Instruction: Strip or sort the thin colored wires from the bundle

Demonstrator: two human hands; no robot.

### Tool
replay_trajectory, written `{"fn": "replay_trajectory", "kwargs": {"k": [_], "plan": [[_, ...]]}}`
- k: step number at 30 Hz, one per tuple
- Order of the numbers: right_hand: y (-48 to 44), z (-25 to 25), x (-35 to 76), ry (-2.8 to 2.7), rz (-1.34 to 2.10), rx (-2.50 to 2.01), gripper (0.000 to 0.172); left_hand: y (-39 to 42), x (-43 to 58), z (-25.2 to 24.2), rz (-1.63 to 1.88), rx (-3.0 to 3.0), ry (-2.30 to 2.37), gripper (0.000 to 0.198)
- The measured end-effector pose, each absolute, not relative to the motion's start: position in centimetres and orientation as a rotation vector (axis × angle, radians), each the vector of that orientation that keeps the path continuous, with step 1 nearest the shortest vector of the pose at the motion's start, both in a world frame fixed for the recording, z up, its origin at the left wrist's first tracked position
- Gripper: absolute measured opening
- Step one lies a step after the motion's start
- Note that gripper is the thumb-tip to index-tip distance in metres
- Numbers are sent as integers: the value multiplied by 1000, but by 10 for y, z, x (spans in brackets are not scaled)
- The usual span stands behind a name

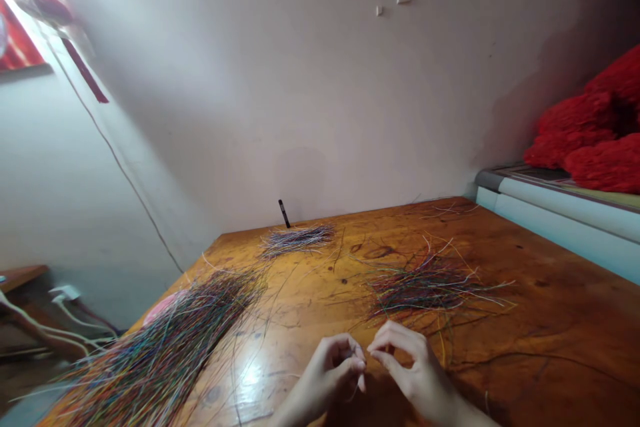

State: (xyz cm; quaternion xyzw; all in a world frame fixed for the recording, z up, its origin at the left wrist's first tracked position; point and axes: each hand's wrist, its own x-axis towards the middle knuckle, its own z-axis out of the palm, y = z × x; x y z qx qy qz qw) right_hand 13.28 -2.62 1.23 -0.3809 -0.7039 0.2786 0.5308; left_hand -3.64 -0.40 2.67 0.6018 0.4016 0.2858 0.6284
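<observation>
Left hand (pixel 333 373) and right hand (pixel 410 359) pinch close together, fingertips nearly meeting, over a varnished wooden table (pixel 540 280). Left looks closed on a fine pale wire (pixel 361 381); right's hold can't be told. Ahead-right of the grip: loose tangled wire heap (pixel 425 287), thin and multicoloured. Left of grip: largest mass of long strands (pixel 165 340), splayed. Farther ahead: small aligned wire bundle (pixel 297 240), the only tidy lot. Most wire remains loose.

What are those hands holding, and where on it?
The left hand seems to pinch a thin wire between its fingertips; where along it cannot be told.
</observation>
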Motion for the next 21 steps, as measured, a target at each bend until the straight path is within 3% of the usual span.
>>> {"fn": "replay_trajectory", "kwargs": {"k": [10, 21], "plan": [[-23, 4, 130, -1671, 594, -921, 13, -3, -34, 23, 778, 1267, 784, 36], [-25, -5, 130, -1766, 384, -890, 10, -6, -32, 30, 829, 1274, 855, 34]]}}
